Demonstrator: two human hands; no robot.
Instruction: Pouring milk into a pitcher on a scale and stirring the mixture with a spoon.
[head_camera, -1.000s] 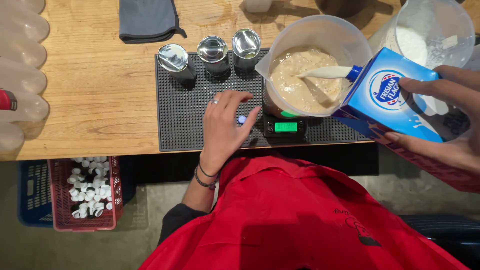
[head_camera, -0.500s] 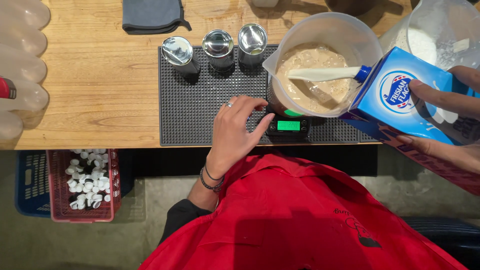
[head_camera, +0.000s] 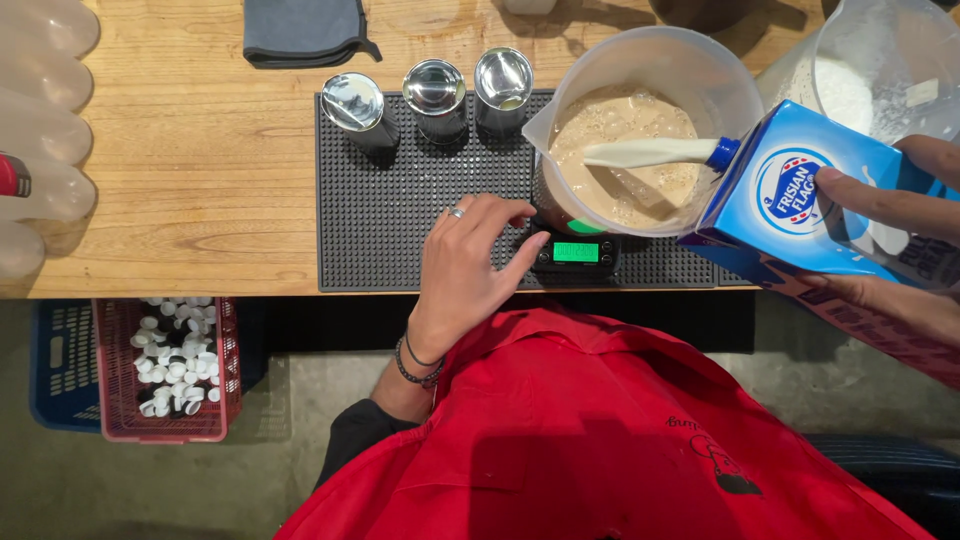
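Wooden counter (head_camera: 180, 180) carries a black mat (head_camera: 400, 220). Head view: the right hand (head_camera: 880, 240), clamped on a blue carton (head_camera: 800, 200), has tipped it further, milk streaming into the pitcher (head_camera: 630, 130); the left hand (head_camera: 470, 260), fingers apart, has shifted onto the scale (head_camera: 578, 252).

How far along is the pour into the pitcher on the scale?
Done: the pitcher already holds tan liquid. In hand: the right hand tips the blue carton, milk streaming in, while the left hand rests by the scale. Left: the three metal cups show no liquid.
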